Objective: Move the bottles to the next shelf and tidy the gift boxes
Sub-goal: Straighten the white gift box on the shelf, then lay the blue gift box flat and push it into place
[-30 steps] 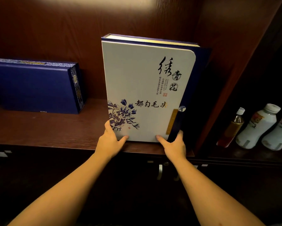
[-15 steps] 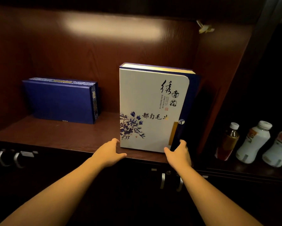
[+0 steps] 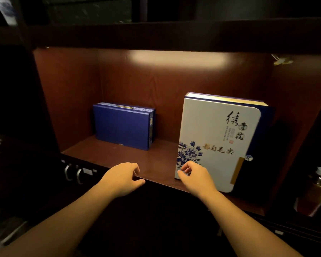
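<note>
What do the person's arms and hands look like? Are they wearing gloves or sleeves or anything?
No gloves and no sleeves. Both forearms are bare as far as the picture shows. The left hand and the right hand are bare too. No ring, watch or bracelet shows on the sides that face the camera. The light is dim, so very small marks could be missed.

Amber plastic bottle (image 3: 317, 191): I see it dim, partly cut by the right edge.
White floral gift box (image 3: 217, 143): my right hand (image 3: 196, 178) covers its lower-left corner.
</note>
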The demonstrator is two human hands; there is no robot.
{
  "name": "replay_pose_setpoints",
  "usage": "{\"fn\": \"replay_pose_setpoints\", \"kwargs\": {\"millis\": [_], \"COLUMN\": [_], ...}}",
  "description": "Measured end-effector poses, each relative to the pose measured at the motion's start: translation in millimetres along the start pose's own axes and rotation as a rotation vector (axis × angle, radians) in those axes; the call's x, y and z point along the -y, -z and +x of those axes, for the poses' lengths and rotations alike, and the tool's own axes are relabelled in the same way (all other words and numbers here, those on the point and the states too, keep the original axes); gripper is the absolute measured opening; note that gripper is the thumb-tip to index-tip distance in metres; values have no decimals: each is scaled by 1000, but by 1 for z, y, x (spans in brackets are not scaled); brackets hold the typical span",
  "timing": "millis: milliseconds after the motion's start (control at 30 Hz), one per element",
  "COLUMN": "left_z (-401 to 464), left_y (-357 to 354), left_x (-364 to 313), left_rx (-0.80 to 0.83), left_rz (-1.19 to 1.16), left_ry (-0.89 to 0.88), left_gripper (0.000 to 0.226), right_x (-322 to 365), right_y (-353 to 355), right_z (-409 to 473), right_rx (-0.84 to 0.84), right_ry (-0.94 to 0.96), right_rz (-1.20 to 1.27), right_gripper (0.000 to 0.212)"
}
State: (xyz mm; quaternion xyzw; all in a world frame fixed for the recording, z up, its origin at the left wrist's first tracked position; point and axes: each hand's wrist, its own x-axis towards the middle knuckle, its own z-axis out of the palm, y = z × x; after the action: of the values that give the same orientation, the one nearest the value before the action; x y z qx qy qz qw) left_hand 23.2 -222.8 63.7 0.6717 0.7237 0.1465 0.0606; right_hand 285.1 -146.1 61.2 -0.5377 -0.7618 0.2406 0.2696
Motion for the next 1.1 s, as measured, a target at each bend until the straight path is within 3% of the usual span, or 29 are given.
{"fn": "replay_pose_setpoints", "kwargs": {"millis": [233, 500, 800, 1100], "left_z": [54, 168, 291, 343], "left_y": [22, 51, 86, 78], "left_x": [85, 182, 229, 233], "left_rx": [-132, -213, -275, -133], "left_rz": [38, 105, 217, 316], "left_ry": [-8, -40, -122, -72], "left_gripper": [34, 57, 98, 111], "right_x": [59, 135, 190, 164], "right_y": [-54, -120, -116, -101], "right_z": [72, 198, 330, 405], "right_rx": [-29, -84, -139, 125], "right_ry": [161, 144, 166, -9], "right_rz": [-128, -223, -499, -598], "right_gripper": [13, 19, 74, 128]}}
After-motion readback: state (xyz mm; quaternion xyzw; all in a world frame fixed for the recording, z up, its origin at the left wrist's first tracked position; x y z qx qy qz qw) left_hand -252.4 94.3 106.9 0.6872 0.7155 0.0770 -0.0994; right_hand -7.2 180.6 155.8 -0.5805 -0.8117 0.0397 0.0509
